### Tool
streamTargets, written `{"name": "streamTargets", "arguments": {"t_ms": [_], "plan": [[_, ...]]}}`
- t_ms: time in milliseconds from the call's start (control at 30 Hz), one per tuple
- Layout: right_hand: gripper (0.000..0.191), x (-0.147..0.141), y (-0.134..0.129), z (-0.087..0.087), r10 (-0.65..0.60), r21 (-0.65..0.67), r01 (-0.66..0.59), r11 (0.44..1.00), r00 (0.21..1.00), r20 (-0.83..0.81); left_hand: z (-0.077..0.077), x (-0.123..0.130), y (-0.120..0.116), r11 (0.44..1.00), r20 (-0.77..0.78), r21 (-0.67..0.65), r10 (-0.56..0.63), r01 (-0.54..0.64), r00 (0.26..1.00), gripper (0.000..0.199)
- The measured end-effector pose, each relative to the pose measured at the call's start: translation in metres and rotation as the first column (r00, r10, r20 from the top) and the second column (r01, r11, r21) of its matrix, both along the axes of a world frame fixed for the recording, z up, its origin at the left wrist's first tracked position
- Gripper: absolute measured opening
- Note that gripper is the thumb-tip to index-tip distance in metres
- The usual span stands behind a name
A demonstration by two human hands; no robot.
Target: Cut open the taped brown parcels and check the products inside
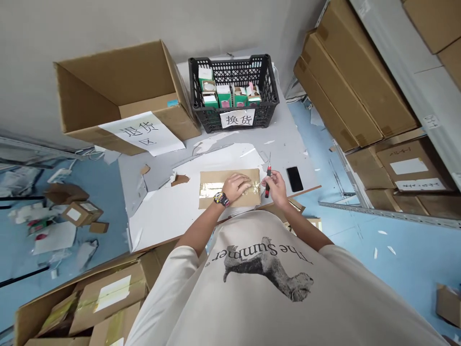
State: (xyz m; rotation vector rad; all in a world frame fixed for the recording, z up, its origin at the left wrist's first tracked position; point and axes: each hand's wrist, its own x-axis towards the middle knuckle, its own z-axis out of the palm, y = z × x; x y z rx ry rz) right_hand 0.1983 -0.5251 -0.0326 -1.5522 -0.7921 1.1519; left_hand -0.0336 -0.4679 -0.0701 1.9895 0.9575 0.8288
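Note:
A flat cardboard box (209, 199) with shiny clear tape along its middle lies on the table in front of me. My left hand (236, 186), with a watch at its wrist, rests on top of the box, palm down and fingers laid out. At the box's right end, my right hand (276, 186) is closed around a screwdriver (268, 181) with a red and black handle. Its thin metal shaft points away from me. The fingertips of that hand are close to the taped edge; whether they touch the tape I cannot tell.
A black phone (295, 179) lies right of my right hand. Behind stand a black crate (234, 108) of small green boxes and a large open carton (126, 86). Cardboard scraps (180, 180) litter the white table (158, 221). Shelves of cartons (342, 86) rise at right; another full carton (108, 288) is lower left.

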Motion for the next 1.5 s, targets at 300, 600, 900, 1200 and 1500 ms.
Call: {"name": "streamTargets", "arguments": {"t_ms": [300,600,900,1200,1500], "plan": [[0.041,-0.108,-0.011,0.016,0.242,-0.077,-0.231,0.970,0.948,0.207,0.035,-0.030,-0.059,0.928,0.191,-0.344,0.220,-0.144,0.957,0.063],[0.065,-0.188,-0.011,0.018,0.591,-0.360,-0.626,0.691,0.203,0.781,0.006,-0.190,-0.087,0.617,0.083,-0.567,0.702,-0.546,0.707,0.061],[0.076,-0.218,0.001,0.015,0.631,-0.514,-0.478,0.713,0.117,0.767,-0.025,-0.185,-0.099,0.523,0.219,-0.809,0.691,-0.269,0.689,0.069],[0.086,-0.221,0.017,0.017,0.699,-0.617,-0.380,0.689,0.129,0.703,-0.036,-0.150,-0.120,0.532,0.271,-0.823,0.675,-0.199,0.686,0.070],[0.076,-0.226,0.013,0.013,0.663,-0.590,-0.324,0.740,0.202,0.721,-0.043,-0.146,-0.119,0.559,0.283,-0.807,0.650,-0.191,0.705,0.062]]}}
